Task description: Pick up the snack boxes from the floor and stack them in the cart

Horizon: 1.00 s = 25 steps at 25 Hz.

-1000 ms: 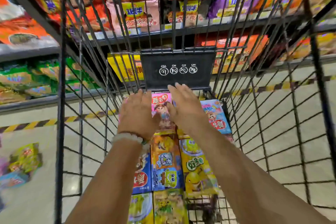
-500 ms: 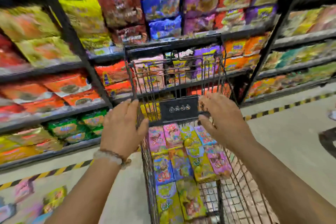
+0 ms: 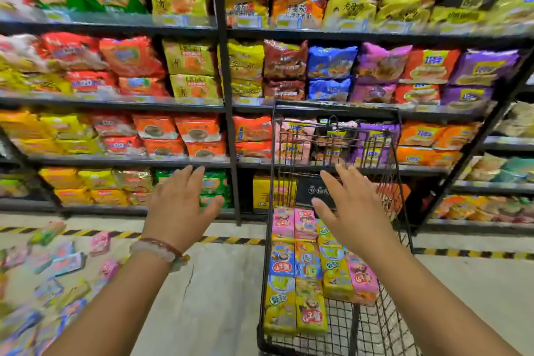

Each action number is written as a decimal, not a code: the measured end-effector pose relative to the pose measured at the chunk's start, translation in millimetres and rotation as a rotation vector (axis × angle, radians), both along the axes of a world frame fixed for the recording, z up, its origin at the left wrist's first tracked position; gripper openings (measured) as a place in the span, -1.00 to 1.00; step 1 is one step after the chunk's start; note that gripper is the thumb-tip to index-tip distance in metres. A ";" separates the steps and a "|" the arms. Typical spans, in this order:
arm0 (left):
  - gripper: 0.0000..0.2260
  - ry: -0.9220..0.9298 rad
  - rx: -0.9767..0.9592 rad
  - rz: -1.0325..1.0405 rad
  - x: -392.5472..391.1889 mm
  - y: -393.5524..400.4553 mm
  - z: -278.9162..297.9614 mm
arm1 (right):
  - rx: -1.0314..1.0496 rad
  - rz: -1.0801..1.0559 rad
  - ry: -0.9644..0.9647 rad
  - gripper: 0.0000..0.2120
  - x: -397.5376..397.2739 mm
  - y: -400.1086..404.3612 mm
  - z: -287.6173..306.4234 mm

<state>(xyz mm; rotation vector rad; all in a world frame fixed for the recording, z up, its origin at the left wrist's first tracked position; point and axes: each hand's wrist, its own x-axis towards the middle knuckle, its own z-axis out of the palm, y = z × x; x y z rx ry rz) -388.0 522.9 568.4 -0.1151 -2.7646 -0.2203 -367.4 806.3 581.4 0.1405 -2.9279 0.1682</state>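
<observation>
A black wire cart point(image 3: 332, 108) stands right of centre, with several colourful snack boxes point(image 3: 306, 269) laid flat in rows on its bottom. More snack boxes point(image 3: 63, 266) lie scattered on the floor at the lower left, blurred. My left hand point(image 3: 180, 208) is raised outside the cart to its left, fingers spread, holding nothing. My right hand point(image 3: 351, 211) hovers above the boxes in the cart, fingers apart and empty.
Tall black shelves point(image 3: 225, 95) packed with noodle and snack bags fill the back. A yellow-black stripe point(image 3: 231, 240) runs along the floor at their foot. Bare concrete floor point(image 3: 208, 298) lies between the cart and the scattered boxes.
Both hands have come up out of the cart and drawn back, spreading open. The view has pulled back and risen, so the cart now looks smaller and farther right.
</observation>
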 end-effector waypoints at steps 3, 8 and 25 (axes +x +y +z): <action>-0.30 0.027 -0.004 0.063 40.9 -26.0 -5.4 | -0.014 0.066 -0.008 -0.41 25.0 -11.9 2.7; -0.34 0.096 0.004 0.250 117.7 -91.7 -2.1 | -0.035 0.244 0.012 -0.41 54.2 -78.5 17.3; -0.40 0.086 -0.110 0.523 277.7 -380.5 3.4 | -0.070 0.463 0.061 -0.40 113.9 -401.2 22.7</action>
